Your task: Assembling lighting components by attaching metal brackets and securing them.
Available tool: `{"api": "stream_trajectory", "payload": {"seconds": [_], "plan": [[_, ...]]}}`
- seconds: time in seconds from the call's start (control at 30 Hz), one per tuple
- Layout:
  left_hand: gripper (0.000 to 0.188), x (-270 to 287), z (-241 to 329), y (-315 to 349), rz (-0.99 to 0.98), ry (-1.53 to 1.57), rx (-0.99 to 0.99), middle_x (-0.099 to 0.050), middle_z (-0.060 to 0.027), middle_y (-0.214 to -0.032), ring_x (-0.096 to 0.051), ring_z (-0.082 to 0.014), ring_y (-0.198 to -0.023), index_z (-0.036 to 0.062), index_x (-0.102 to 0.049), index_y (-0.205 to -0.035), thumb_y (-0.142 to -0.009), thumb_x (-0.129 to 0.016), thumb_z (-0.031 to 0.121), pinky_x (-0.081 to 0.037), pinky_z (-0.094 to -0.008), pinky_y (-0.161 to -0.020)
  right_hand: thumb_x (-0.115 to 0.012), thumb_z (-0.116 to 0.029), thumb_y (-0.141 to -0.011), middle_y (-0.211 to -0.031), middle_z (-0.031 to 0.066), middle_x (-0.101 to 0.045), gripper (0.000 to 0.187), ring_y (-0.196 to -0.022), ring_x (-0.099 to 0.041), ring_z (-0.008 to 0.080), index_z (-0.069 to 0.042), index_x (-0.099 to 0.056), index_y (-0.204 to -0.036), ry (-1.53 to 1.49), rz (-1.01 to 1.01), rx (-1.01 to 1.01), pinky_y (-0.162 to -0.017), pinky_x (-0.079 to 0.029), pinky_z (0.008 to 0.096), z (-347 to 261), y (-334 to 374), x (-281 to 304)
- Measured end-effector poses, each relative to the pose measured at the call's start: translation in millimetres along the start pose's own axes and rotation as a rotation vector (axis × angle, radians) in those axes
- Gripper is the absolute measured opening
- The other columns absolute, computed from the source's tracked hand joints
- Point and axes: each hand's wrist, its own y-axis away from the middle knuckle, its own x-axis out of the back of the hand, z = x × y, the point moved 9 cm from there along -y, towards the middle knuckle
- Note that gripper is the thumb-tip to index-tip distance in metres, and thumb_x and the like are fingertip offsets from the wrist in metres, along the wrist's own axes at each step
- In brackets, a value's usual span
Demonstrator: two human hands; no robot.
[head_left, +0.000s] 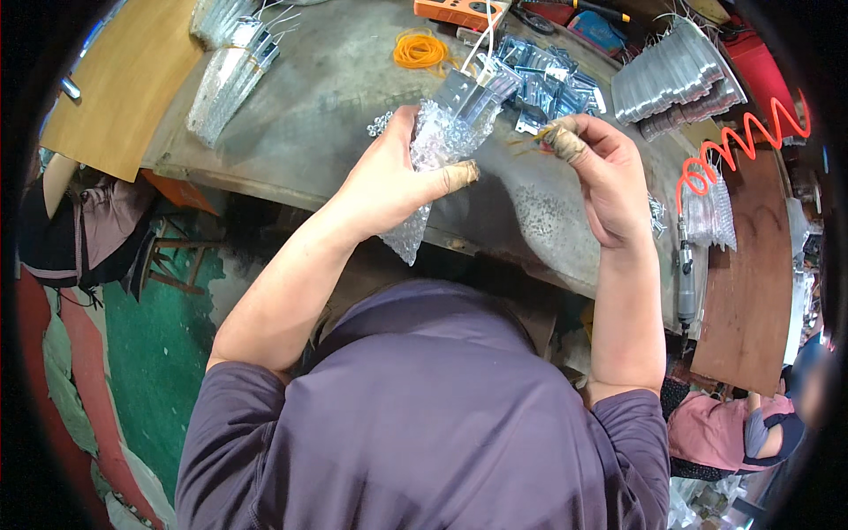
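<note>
My left hand is wrapped round a bubble-wrapped bundle; flat silvery metal parts and white wires stick out of its upper end. The wrap's pointed lower end hangs below the palm, over the table's near edge. My right hand is closed, thumb and fingertips pinching thin yellow strands that look like rubber bands. It is apart from the bundle, to its right. Tan tape covers the thumbs. Beyond my hands lies a pile of blue-silver metal brackets.
A yellow-orange coil of bands and an orange meter lie at the back of the table. Wrapped bundles lie far left and right. A pneumatic screwdriver hangs from a red coiled hose. Other people sit at both sides.
</note>
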Motion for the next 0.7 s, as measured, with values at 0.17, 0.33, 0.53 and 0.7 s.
{"api": "stream_trajectory", "payload": {"seconds": [0.17,0.33,0.53,0.7], "plan": [[0.075,1.9,-5.5,-0.9,-0.007,-0.056,0.043,-0.054,-0.0141,-0.110,-0.051,-0.0180,-0.102,-0.0065,-0.037,-0.124,-0.071,-0.074,0.032,-0.041,-0.0304,-0.089,-0.056,-0.012,-0.087,-0.092,0.0126,-0.066,0.011,-0.066,-0.059,0.0107,-0.002,-0.058,-0.093,-0.513,-0.120,-0.103,-0.053,-0.043,0.0181,2.0,2.1,-17.1],[0.085,6.0,-5.1,0.6,-0.026,-0.177,0.101,-0.055,-0.0234,-0.111,-0.055,-0.0283,-0.106,-0.0093,-0.035,-0.126,-0.070,-0.073,0.041,-0.041,-0.0340,-0.091,-0.049,-0.013,-0.090,-0.105,0.0200,-0.062,0.020,-0.056,-0.056,0.0098,0.002,-0.056,-0.102,-0.489,-0.131,-0.056,-0.047,-0.040,0.0165,-20.6,7.6,-35.0],[0.078,8.7,10.5,2.9,-0.002,-0.357,0.031,-0.057,-0.0260,-0.107,-0.057,-0.0352,-0.103,-0.0053,-0.040,-0.118,-0.070,-0.070,0.048,-0.044,-0.0378,-0.086,-0.055,0.003,-0.071,-0.128,0.0057,-0.052,0.054,-0.073,-0.065,0.0202,-0.027,-0.058,-0.116,1.051,-0.107,0.631,-0.059,-0.052,0.0288,-53.7,19.6,-78.1],[0.080,8.6,17.8,6.5,-0.019,-0.479,0.073,-0.059,-0.0224,-0.106,-0.057,-0.0334,-0.101,-0.0032,-0.037,-0.127,-0.072,-0.069,0.046,-0.044,-0.0379,-0.086,-0.057,0.001,-0.073,-0.136,0.0047,-0.044,0.051,-0.077,-0.064,0.0238,-0.025,-0.057,-0.116,1.256,-0.250,0.541,-0.062,-0.053,0.0321,-43.1,20.0,-96.7]]}}
